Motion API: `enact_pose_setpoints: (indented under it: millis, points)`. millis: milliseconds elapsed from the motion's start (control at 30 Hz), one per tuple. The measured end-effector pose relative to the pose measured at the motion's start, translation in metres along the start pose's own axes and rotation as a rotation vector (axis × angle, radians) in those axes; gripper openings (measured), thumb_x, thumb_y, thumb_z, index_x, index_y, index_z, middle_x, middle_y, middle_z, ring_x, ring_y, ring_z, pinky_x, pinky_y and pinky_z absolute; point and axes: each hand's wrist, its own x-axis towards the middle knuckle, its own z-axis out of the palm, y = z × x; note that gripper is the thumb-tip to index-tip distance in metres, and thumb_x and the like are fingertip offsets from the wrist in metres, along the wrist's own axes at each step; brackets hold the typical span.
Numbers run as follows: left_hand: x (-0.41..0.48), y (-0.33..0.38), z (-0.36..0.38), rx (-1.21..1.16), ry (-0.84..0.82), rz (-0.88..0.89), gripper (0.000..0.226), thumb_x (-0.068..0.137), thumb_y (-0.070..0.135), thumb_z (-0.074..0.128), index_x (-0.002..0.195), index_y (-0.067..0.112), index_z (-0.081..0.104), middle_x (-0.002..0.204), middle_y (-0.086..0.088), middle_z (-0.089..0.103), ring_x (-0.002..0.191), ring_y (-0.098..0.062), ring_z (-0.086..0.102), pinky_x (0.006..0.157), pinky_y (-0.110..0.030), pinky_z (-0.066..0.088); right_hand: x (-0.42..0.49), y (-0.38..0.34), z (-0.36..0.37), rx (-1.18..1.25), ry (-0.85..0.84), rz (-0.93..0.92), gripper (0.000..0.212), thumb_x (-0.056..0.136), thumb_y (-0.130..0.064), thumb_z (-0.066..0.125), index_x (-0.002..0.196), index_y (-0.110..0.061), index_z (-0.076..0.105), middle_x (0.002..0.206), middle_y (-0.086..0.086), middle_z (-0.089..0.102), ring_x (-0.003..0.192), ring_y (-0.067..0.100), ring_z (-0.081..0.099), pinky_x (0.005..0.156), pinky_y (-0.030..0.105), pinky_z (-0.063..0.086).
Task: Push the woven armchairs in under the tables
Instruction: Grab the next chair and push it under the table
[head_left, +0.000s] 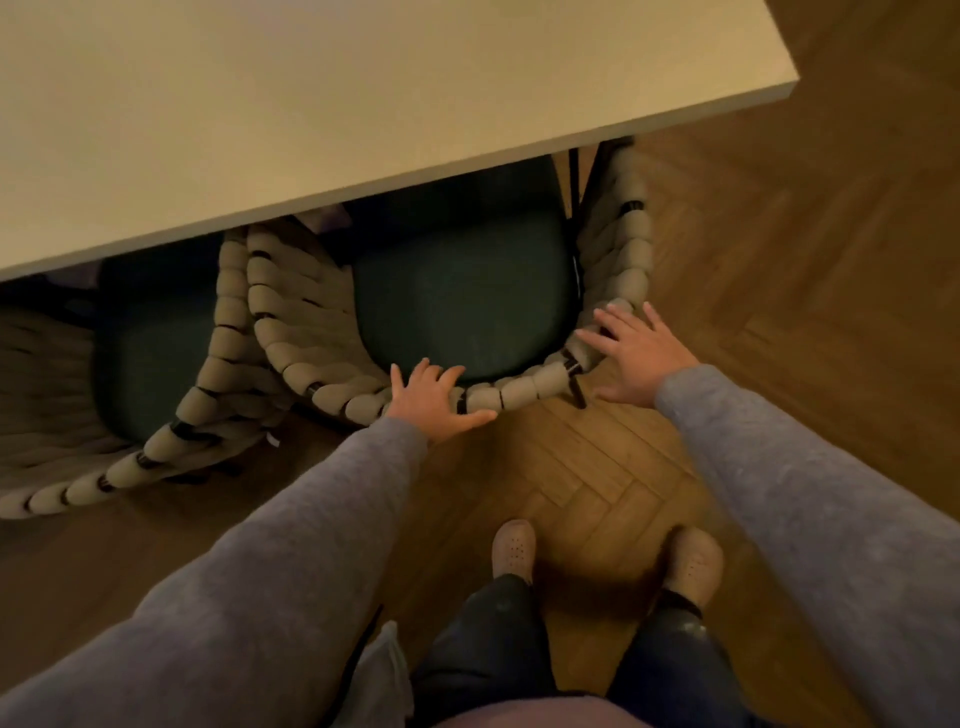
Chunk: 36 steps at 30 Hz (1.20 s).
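Seen from above, a woven armchair (524, 387) sits partly under a pale counter (363, 78). The left hand (436, 397) rests on its back rim, fingers spread wide. The right hand (636, 358), fingers straight and spread, lies at the rim's right corner. A second armchair (208, 374) stands just beside it.

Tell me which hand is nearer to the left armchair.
Left. The left hand rests on the back rim of the right armchair, right of the left armchair; the right hand is farther right, at that rim's corner.
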Motion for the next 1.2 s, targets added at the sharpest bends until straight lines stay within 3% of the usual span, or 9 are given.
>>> enact_pose_setpoints:
  millis: [133, 300, 600, 900, 1200]
  points:
    - [0.012, 0.076, -0.021, 0.059, 0.166, 0.061, 0.087, 0.086, 0.075, 0.038, 0.154, 0.026, 0.016, 0.162, -0.007, 0.01, 0.149, -0.025, -0.002, 0.117, -0.057, -0.007, -0.015, 0.076, -0.013, 0.06, 0.025, 0.071, 0.092, 0.085, -0.06, 0.06, 0.154, -0.038, 0.002, 0.164, 0.004, 0.001, 0.15, 0.021, -0.004, 0.12, 0.049, -0.005]
    - [0.046, 0.171, -0.056, 0.241, 0.282, -0.03, 0.085, 0.089, 0.071, 0.035, 0.156, 0.025, 0.01, 0.162, -0.013, -0.004, 0.148, -0.031, -0.011, 0.115, -0.062, -0.007, -0.029, 0.168, -0.039, 0.014, 0.001, 0.073, 0.092, 0.087, -0.058, 0.059, 0.155, -0.033, 0.001, 0.164, 0.006, -0.001, 0.15, 0.021, -0.004, 0.121, 0.046, -0.003]
    - [0.109, 0.348, -0.133, 0.122, 0.382, -0.149, 0.084, 0.088, 0.071, 0.038, 0.155, 0.026, 0.015, 0.162, -0.014, -0.008, 0.147, -0.032, -0.014, 0.114, -0.063, -0.009, -0.021, 0.348, -0.121, -0.009, 0.065, 0.018, 0.103, 0.085, -0.053, 0.065, 0.155, -0.028, -0.006, 0.163, 0.009, 0.002, 0.15, 0.024, 0.004, 0.122, 0.045, 0.005]
    - [0.206, 0.406, -0.246, -0.002, 0.522, -0.32, 0.079, 0.09, 0.071, 0.029, 0.152, 0.023, 0.023, 0.162, -0.015, 0.0, 0.148, -0.033, -0.008, 0.113, -0.062, -0.008, 0.078, 0.436, -0.203, -0.038, 0.082, -0.071, 0.105, 0.083, -0.049, 0.07, 0.155, -0.032, -0.004, 0.163, 0.007, 0.002, 0.15, 0.025, 0.005, 0.122, 0.045, 0.005]
    - [0.308, 0.403, -0.34, -0.053, 0.479, -0.452, 0.074, 0.091, 0.069, 0.029, 0.15, 0.023, 0.028, 0.162, -0.015, 0.005, 0.149, -0.033, -0.008, 0.112, -0.063, -0.008, 0.207, 0.503, -0.294, -0.118, 0.048, -0.168, 0.106, 0.081, -0.055, 0.068, 0.155, -0.03, -0.004, 0.163, 0.009, 0.005, 0.149, 0.025, 0.01, 0.121, 0.045, 0.009]
